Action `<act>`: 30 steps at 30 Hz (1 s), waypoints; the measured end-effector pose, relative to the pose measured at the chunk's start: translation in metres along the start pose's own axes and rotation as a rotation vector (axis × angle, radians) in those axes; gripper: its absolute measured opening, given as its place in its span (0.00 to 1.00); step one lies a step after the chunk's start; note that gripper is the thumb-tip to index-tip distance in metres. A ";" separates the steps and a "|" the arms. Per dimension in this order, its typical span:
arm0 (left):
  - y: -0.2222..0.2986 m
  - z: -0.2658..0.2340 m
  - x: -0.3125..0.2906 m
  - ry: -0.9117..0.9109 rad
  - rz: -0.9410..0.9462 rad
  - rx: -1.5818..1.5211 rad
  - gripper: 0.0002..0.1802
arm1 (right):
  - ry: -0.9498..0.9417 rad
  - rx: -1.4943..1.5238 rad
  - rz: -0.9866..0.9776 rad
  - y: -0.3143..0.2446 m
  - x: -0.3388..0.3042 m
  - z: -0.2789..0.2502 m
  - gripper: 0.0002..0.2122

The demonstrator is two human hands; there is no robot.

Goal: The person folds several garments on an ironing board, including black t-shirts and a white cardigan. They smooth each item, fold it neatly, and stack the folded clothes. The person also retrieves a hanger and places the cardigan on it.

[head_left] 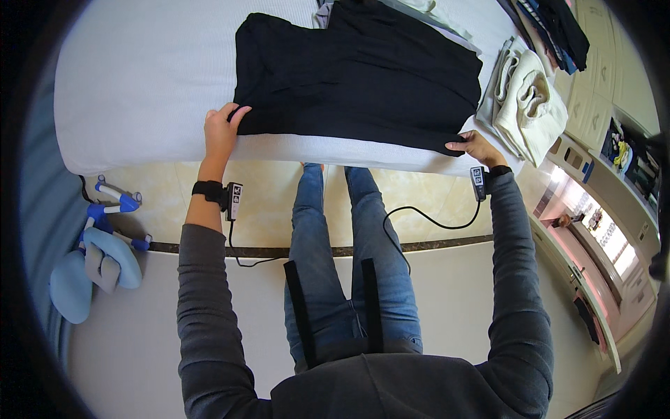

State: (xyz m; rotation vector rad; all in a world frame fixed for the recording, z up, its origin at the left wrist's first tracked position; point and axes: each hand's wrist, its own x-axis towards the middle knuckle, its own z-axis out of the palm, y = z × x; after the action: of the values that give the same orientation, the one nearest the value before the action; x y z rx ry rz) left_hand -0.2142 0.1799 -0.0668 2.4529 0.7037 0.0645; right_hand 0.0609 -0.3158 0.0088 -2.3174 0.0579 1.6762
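Observation:
A black garment lies spread on the bed, its near edge running along the mattress edge; whether it is a top or trousers I cannot tell. At its near left corner, my left hand pinches the cloth between thumb and fingers. My right hand grips the near right corner, thumb on top, where the fabric reaches over the bed's edge. Part of a grey and white cloth shows from under the far side of the garment.
The bed has a white, finely striped sheet. Folded cream trousers rest right of the black garment, with a pile of dark clothes beyond. A light blue padded seat stands on the floor at left. Cables hang from both wrist straps.

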 end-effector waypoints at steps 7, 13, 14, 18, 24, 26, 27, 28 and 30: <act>-0.001 0.001 -0.006 0.094 0.144 0.022 0.08 | -0.028 0.236 -0.022 0.027 -0.003 0.017 0.19; 0.004 -0.002 -0.012 0.027 0.131 0.045 0.11 | 0.006 0.277 -0.069 0.049 0.025 0.021 0.16; 0.006 -0.002 -0.012 0.062 0.140 0.055 0.11 | 0.074 0.226 -0.041 0.053 0.032 0.021 0.14; 0.030 -0.004 -0.017 0.302 0.105 0.111 0.11 | 0.104 0.209 -0.159 0.050 0.030 0.018 0.11; 0.106 0.010 -0.009 0.420 -0.472 -0.511 0.13 | 0.493 -0.510 -0.358 -0.086 -0.051 0.029 0.15; 0.126 0.022 0.005 0.399 -0.580 -0.373 0.16 | 0.544 -0.355 -0.761 -0.159 -0.056 0.060 0.13; 0.132 0.027 0.012 0.350 -0.604 -0.320 0.15 | 0.631 -0.513 -0.977 -0.191 -0.054 0.077 0.17; 0.134 0.031 0.015 0.325 -0.631 -0.300 0.14 | 0.627 -0.605 -1.065 -0.220 -0.048 0.094 0.21; 0.133 0.036 0.018 0.259 -0.675 -0.316 0.11 | 0.607 -0.831 -1.120 -0.257 -0.038 0.128 0.24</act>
State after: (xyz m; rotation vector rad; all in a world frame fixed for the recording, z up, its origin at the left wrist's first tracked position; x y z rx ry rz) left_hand -0.1294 0.0782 -0.0256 1.8205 1.4751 0.2126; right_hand -0.0195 -0.0423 0.0598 -2.3918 -1.7046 0.4047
